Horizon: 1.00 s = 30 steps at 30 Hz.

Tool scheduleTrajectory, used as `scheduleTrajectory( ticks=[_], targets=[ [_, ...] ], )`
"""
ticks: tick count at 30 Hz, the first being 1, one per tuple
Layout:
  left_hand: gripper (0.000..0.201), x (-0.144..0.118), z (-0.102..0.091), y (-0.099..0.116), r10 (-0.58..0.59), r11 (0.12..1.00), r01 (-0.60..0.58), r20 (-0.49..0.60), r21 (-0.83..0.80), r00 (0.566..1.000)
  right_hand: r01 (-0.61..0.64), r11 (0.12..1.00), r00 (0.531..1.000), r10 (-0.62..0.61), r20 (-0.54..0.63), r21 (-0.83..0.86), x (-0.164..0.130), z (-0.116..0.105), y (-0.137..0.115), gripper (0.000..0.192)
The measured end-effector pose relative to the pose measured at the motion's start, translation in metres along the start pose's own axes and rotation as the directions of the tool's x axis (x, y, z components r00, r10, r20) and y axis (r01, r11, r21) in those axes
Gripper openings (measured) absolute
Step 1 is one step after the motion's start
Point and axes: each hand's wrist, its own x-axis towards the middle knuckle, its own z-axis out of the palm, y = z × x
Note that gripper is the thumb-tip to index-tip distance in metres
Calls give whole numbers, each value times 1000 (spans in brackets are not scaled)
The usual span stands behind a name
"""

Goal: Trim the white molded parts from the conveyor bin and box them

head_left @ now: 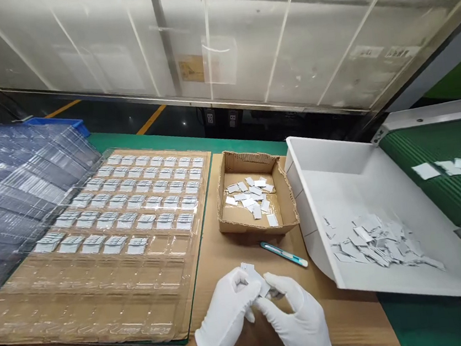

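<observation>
— Clear plastic first: the stack of empty blister trays (11,187) at my far left, then the clear blister tray (101,276) laid on cardboard, its far rows filled with small white parts (145,196), its near rows bare. What's in your hands?

— A small stack of white pieces (254,278). My left hand (226,318) and right hand (299,320), both in white gloves, are brought together just above the near edge of the cardboard sheet (223,257), fingertips pinched on the stack from either side. I'd judge I'm separating or squaring up one piece before it goes into a pocket.

— And next?

— Probably peeling a single piece free and carrying it left to the first bare pocket after the last filled one; that calls for a light pinch so only one comes away.

— Further right?

— The cardboard box (254,198) with loose pieces, a teal utility knife (283,253) lying near it, the white bin (340,182) with a heap of pieces (378,245), then the green conveyor belt (442,171) bearing more.

— What can't you tell?

— How many pieces I hold: my fingers cover most of them. The print on the parts is too small. The grey metal object at the right edge is cut off.
</observation>
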Motion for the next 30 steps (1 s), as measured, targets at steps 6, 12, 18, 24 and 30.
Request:
scheduleTrajectory(
  ticks=[6,12,18,24,30],
  targets=[
    [55,1,-2,-23,-51,996,51,9,-67,999,-12,1000,998,13,68,-25,-5,1,6,23],
    [53,-4,-4,-39,24,998,-21,38,-60,999,-112,994,979,108,171,17,-6,-5,13,29],
    [57,-9,-7,-44,30,999,-28,72,-22,997,-203,977,960,187,210,61,-11,-3,18,32],
    [55,-11,-5,-39,26,999,-24,64,-33,998,-255,963,949,232,214,86,-13,-2,20,28],
    [58,-8,-6,-40,0,999,3,78,-37,997,-265,961,944,242,223,82,-11,-4,19,29]
  ],
)
